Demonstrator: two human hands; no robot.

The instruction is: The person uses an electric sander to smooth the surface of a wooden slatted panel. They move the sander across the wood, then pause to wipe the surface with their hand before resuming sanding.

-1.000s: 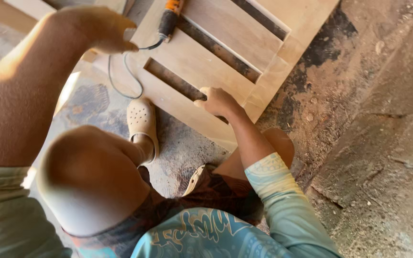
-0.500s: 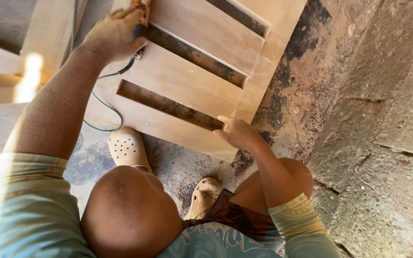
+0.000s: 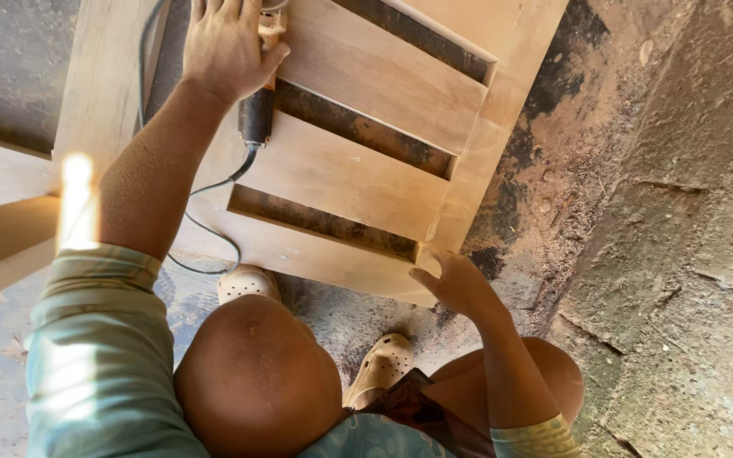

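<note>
On pale slatted wooden panel, left hand clasps power tool.

L hand grips sander (corded); R hand steadies slatted panel.

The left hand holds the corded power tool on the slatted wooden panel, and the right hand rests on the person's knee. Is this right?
Not quite. In the head view the right hand rests on the lower corner of the wooden panel, not on the knee. The left hand does hold the power tool on the panel.
</note>
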